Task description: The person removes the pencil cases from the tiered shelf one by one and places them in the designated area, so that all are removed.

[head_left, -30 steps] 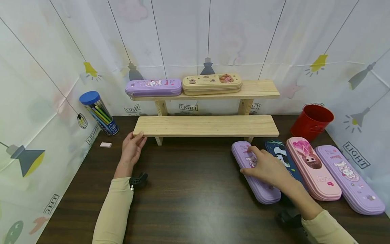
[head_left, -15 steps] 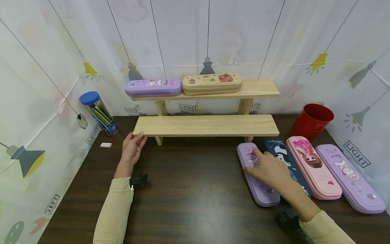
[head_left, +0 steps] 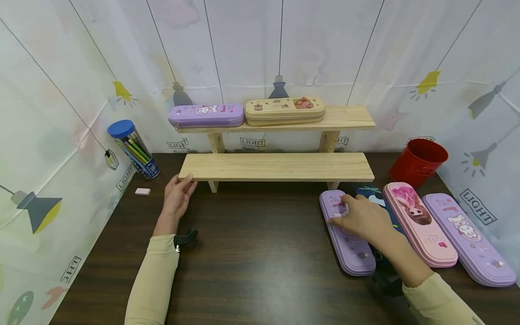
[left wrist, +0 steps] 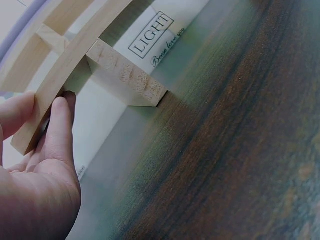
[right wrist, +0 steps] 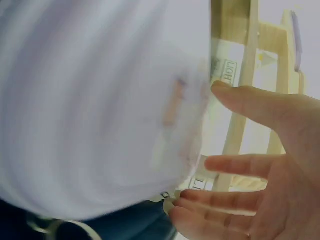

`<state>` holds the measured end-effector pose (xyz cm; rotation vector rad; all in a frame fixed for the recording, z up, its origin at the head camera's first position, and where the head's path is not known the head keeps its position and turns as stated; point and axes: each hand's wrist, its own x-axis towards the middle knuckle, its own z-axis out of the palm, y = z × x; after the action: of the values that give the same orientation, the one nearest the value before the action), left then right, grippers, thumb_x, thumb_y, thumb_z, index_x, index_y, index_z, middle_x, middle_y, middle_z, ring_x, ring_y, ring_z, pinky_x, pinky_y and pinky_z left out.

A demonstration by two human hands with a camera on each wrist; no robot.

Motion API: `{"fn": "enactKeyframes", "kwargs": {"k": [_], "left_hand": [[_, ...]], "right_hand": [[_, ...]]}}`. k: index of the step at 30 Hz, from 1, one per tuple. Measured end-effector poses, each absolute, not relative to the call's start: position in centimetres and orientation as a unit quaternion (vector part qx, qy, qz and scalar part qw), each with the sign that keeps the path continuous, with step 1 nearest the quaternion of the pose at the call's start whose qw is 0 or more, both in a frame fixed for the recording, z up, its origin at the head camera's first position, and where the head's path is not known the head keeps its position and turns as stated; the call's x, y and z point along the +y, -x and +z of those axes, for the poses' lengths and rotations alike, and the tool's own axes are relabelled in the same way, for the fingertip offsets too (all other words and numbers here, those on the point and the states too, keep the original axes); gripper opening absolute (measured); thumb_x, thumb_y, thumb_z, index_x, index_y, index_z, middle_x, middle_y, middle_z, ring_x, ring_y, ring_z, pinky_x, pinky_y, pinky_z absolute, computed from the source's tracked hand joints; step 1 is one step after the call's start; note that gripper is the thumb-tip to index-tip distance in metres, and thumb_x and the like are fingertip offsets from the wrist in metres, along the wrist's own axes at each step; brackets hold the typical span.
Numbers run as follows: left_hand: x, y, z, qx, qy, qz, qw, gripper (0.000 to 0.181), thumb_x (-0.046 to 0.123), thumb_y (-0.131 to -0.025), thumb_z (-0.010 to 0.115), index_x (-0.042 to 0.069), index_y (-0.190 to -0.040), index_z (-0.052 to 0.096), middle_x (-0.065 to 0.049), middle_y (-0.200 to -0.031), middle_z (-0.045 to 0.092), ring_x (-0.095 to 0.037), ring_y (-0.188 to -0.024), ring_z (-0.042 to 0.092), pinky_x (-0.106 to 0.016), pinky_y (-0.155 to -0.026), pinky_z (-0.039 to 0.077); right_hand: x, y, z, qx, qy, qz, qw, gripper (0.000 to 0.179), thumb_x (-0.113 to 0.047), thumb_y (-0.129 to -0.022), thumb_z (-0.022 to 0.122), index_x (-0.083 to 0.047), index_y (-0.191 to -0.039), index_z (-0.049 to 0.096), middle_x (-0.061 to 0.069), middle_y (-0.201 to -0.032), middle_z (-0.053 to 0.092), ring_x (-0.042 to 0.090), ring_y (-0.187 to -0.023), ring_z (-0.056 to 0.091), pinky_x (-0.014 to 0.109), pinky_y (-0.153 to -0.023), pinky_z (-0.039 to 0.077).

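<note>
My left hand (head_left: 177, 198) pinches the left front corner of the lower board of a two-tier wooden shelf (head_left: 276, 167); in the left wrist view the thumb lies on one face and the fingers (left wrist: 59, 125) on the other. My right hand (head_left: 365, 220) is over a purple zip pencil case (head_left: 351, 253) on the table, thumb and fingers spread. The right wrist view has its fingers (right wrist: 225, 200) fairly straight at the edge of the blurred pencil case. Right of it lie a dark blue pencil case (head_left: 371, 194), partly hidden by the hand, a pink one (head_left: 420, 225) and another purple one (head_left: 467, 239).
On the upper board stand a purple pencil case (head_left: 206, 115) and a cream one (head_left: 284, 111). A red bucket (head_left: 418, 161) is at the back right. At the back left are a blue-lidded tube of pencils (head_left: 134, 149) and a small pale eraser (head_left: 142, 191). A printed curtain hangs behind.
The nearest purple pencil case has shifted right and turned slightly toward the blue one. My right hand has moved right, its thumb drawing back over the case. The left hand has stayed on the shelf.
</note>
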<state>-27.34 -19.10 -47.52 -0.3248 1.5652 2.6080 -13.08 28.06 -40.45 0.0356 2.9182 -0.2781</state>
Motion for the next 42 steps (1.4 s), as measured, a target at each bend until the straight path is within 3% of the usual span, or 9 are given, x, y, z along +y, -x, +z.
{"fn": "enactKeyframes", "kwargs": {"k": [9, 22, 27, 34, 42], "left_hand": [[-19.3, 27.5, -47.6, 0.516, 0.103, 0.850, 0.035, 0.053, 0.011, -0.098, 0.061, 0.008, -0.146, 0.038, -0.005, -0.125, 0.055, -0.006, -0.105, 0.068, -0.018, -0.094, 0.057], [-19.6, 27.2, -47.7, 0.518, 0.105, 0.848, 0.030, 0.050, 0.011, -0.100, 0.059, 0.008, -0.145, 0.039, -0.005, -0.123, 0.056, -0.006, -0.104, 0.068, -0.018, -0.093, 0.057], [-19.5, 27.5, -47.9, 0.516, 0.107, 0.849, 0.034, 0.051, 0.011, -0.100, 0.059, 0.008, -0.146, 0.037, -0.006, -0.124, 0.056, -0.006, -0.103, 0.068, -0.019, -0.094, 0.057], [-19.4, 27.9, -48.1, 0.516, 0.099, 0.850, 0.033, 0.051, 0.010, -0.099, 0.059, 0.007, -0.146, 0.038, -0.006, -0.123, 0.057, -0.007, -0.103, 0.068, -0.020, -0.094, 0.057], [-19.3, 28.0, -48.2, 0.515, 0.096, 0.851, 0.023, 0.051, 0.010, -0.100, 0.059, 0.006, -0.146, 0.038, -0.006, -0.122, 0.057, -0.007, -0.101, 0.068, -0.019, -0.093, 0.058]], "right_hand": [[27.8, 15.3, -38.3, 0.989, 0.050, -0.128, 0.057, 0.076, -0.053, -0.082, 0.074, -0.012, -0.142, 0.051, 0.026, -0.135, 0.057, 0.048, -0.113, 0.060, 0.067, -0.081, 0.056], [24.0, 22.2, -33.3, 0.970, 0.144, -0.186, -0.065, 0.062, -0.038, -0.087, 0.074, -0.016, -0.141, 0.053, 0.016, -0.135, 0.057, 0.034, -0.109, 0.059, 0.055, -0.088, 0.054], [22.9, 25.1, -31.5, 0.958, 0.181, -0.207, -0.086, 0.061, -0.031, -0.089, 0.074, -0.014, -0.143, 0.052, 0.015, -0.146, 0.051, 0.038, -0.119, 0.057, 0.059, -0.097, 0.050], [22.0, 27.7, -29.7, 0.954, 0.213, -0.182, -0.110, 0.057, -0.023, -0.088, 0.074, -0.014, -0.141, 0.053, 0.017, -0.149, 0.046, 0.041, -0.137, 0.043, 0.064, -0.106, 0.044], [21.1, 31.2, -28.7, 0.950, 0.233, -0.176, -0.113, 0.055, -0.014, -0.087, 0.072, -0.010, -0.139, 0.054, 0.019, -0.141, 0.050, 0.040, -0.130, 0.046, 0.059, -0.109, 0.042]]}}
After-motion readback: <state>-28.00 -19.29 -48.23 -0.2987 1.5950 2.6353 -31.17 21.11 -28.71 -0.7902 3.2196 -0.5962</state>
